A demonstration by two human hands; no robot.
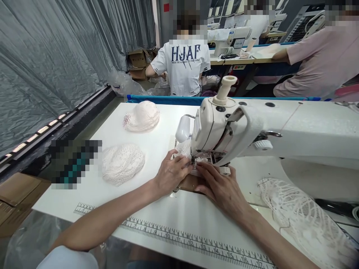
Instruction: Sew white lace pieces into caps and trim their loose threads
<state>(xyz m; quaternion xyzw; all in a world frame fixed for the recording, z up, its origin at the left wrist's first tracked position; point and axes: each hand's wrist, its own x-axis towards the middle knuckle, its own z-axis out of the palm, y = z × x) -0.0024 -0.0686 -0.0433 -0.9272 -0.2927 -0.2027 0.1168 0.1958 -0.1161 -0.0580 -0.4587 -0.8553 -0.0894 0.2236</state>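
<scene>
A white sewing machine (269, 119) reaches in from the right, its needle area low over the table. Under its head lies a piece of white lace fabric (184, 148), mostly covered by my fingers. My left hand (174, 171) is closed on the lace's left side, close to the presser foot. From the right, my right hand (220, 183) presses its bent fingers on the lace at the needle area; the fingertips are partly hidden by the machine. A pile of white lace (122, 164) lies left of my left hand, with a pinkish-white lace pile (142, 116) behind it.
More white lace (300, 216) spreads at the right under the machine arm. A printed ruler scale (179, 236) runs along the front of the white table (157, 213). Cardboard boxes (19, 201) stand at the left. People sit ahead, one in a white shirt (183, 67).
</scene>
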